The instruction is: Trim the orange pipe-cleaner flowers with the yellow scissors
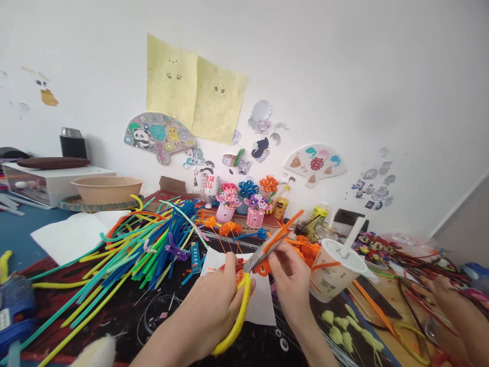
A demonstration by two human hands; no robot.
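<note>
1. Yellow-handled scissors [241,311]: held above a white paper sheet [260,306] near the table's front edge, with the metal blades [263,259] angled up and to the right. The fingers hide part of the pivot and handle loops.
2. Left hand [212,306]: closed around the yellow handles; the fingers wrap them, so the exact finger placement cannot be made out.
3. Right hand [290,280]: narrowly pinched at the blades, holding an orange pipe cleaner [283,235]. Its fingertips cover the point of contact, so where the blades meet the pipe cleaner is hidden.
4. Orange curled pieces [262,268]: lie just beside the blades, partly hidden by both hands.
5. Bundle of coloured pipe cleaners [153,244]: lies left of the hands, with its strands overlapping.
6. Plastic cup [335,270]: tilted, right of the right hand.
7. Second person's hand [449,311]: at the right edge, cut off by the frame, among dark pipe cleaners [420,265].
</note>
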